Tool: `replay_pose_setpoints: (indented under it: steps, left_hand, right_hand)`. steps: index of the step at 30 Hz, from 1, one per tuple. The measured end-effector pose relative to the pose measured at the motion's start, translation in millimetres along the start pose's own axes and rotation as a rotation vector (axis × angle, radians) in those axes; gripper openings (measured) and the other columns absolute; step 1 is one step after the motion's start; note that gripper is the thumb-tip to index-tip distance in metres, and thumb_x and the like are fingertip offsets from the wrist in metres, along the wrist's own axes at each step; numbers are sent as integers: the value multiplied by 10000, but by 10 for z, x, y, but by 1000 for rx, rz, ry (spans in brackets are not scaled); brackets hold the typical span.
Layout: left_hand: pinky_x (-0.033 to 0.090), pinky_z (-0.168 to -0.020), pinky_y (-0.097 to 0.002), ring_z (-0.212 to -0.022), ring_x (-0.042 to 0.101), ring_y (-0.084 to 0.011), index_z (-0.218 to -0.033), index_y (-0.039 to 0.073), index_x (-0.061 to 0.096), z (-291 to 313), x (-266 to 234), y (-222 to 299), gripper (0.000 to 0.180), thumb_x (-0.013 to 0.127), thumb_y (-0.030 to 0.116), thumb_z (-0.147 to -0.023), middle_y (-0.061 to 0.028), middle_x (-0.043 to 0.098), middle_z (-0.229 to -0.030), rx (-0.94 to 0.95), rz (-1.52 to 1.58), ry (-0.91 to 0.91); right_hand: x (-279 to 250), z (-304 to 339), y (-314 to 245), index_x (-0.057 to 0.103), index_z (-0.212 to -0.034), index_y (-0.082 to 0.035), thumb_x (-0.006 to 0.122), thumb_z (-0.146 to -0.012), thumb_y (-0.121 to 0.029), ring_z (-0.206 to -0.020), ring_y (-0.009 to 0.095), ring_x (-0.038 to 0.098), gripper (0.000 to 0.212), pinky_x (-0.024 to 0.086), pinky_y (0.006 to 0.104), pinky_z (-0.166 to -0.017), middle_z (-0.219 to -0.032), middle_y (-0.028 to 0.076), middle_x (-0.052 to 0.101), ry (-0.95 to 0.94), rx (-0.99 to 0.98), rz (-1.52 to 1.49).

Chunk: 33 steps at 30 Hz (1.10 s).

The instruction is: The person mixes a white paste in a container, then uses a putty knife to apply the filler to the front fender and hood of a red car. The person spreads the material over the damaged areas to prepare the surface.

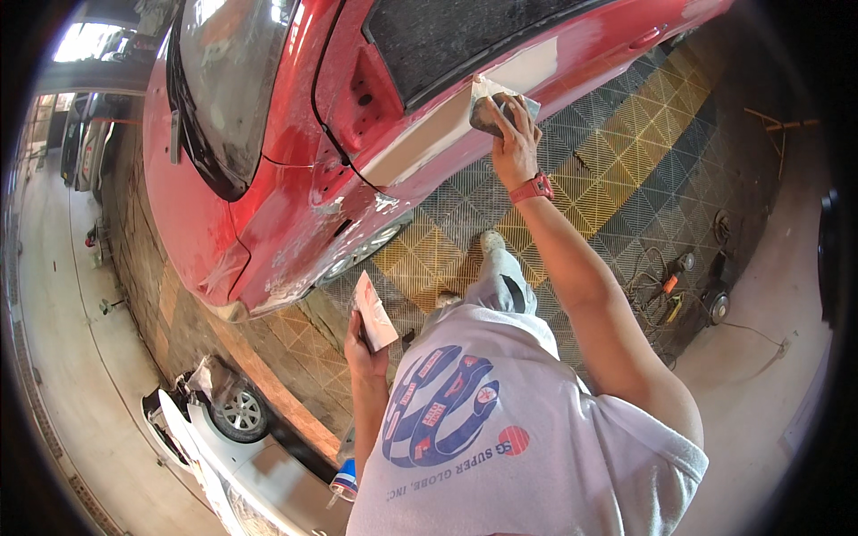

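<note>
My right hand presses a flat spreader against the pale filler patch on the side panel of a red car. A red watch band sits on that wrist. Lower down, close to my chest, my left hand grips a flat mixing board smeared with pinkish-white filler. The board is held tilted, away from the car.
The car stands on grey and yellow grid floor tiles. Power tools and tangled cables lie on the floor at right. A white car with a wheel showing sits at lower left. Other vehicles stand far left.
</note>
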<state>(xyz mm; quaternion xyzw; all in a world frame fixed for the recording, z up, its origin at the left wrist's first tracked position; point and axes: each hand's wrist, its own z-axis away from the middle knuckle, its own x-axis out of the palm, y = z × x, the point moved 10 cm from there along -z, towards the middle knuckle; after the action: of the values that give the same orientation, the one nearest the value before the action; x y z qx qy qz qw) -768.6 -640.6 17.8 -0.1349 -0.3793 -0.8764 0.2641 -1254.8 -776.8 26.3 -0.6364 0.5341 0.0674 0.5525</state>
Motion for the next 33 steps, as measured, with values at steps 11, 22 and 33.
replay_pose_setpoints:
  steps: [11,22,33]
  left_hand:
    - [513,-1112,-407,-1279,650,-236,-1485,21,599,-24,-55,-25,439,550,301,-1151,-82,683,-1422,-13,-47,31]
    - [534,-1086,-407,-1268,662,-236,-1473,20,605,-21,148,-10,434,559,301,-1145,-77,689,-1424,-27,-53,33]
    - [588,-1004,-384,-1181,705,-224,-1477,0,546,-219,1293,342,446,632,254,-1120,-125,696,-1331,-19,-222,-195]
  right_hand:
    - [-247,-305,408,555,-1609,-333,639,-833,75,-1602,330,377,880,334,553,-1227,-1655,44,475,95,31,-12]
    - [-968,-666,872,598,-1574,-255,661,-938,35,-1541,382,442,702,433,544,-1216,-1590,142,523,348,85,-131]
    - [-676,670,-1268,645,-1375,0,685,-1084,-107,-1167,95,639,313,524,308,-1012,-1254,24,723,-764,392,-1227]
